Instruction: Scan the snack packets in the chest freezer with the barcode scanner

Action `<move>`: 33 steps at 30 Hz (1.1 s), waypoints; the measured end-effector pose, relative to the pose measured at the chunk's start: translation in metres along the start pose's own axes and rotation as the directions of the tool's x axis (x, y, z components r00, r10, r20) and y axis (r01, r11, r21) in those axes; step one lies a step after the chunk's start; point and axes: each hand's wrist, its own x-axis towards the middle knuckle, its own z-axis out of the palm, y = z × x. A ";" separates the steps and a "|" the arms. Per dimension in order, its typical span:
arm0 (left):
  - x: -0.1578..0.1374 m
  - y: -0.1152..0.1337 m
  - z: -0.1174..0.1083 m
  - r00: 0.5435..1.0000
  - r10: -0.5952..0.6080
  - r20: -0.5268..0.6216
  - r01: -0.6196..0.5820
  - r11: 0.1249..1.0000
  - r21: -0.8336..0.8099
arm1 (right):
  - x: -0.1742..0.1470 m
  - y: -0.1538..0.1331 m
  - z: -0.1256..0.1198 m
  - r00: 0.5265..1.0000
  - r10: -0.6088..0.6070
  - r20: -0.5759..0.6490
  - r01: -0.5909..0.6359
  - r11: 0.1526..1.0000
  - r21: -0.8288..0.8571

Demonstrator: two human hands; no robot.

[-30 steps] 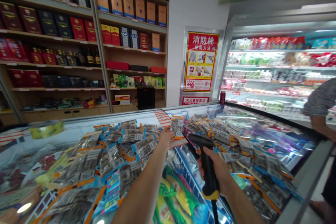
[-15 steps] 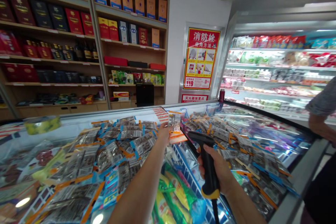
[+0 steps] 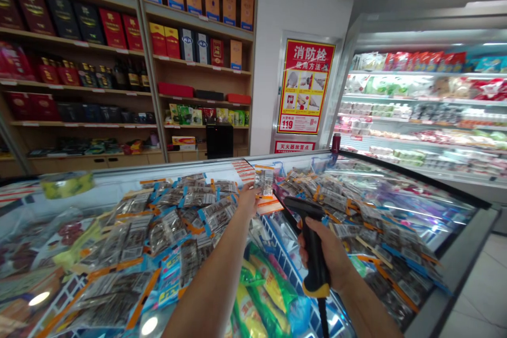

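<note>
My left hand [image 3: 247,199] reaches out over the freezer and is closed on the edge of a small clear packet [image 3: 264,181] with orange strips. Beneath that packet lie orange-and-white striped labels [image 3: 271,205]. In my right hand [image 3: 325,249] is a black and yellow barcode scanner [image 3: 315,253], its head tilted toward the packet and its cable hanging down. Similar packets with blue and orange edges [image 3: 166,229] are heaped on the left, and another heap [image 3: 356,211] lies to the right. Green and yellow bags of corn [image 3: 261,290] sit below, between my forearms.
A blue wire divider [image 3: 289,266] runs through the freezer. Shelves of boxes and bottles [image 3: 200,37] stand behind, beside a red fire-hydrant sign [image 3: 304,87]. A chilled display case [image 3: 428,111] is at the right. A roll of tape [image 3: 66,185] rests at the left.
The person at the right edge has gone out of view. Both my hands keep nearly the same position, with the packet and the scanner still held.
</note>
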 end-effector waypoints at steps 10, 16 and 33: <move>-0.005 0.005 0.004 0.998 -0.039 -0.059 0.039 0.999 0.010 | 0.000 0.002 0.002 0.999 0.010 -0.046 -0.012 0.999 -0.039; -0.001 0.002 0.003 1.000 -0.022 0.008 0.022 1.000 -0.006 | -0.003 0.002 0.004 0.997 -0.025 -0.068 0.022 0.999 -0.050; 0.000 -0.004 0.003 0.994 -0.064 0.084 0.062 0.998 0.023 | -0.023 -0.008 0.018 0.996 -0.049 -0.070 0.048 0.999 -0.016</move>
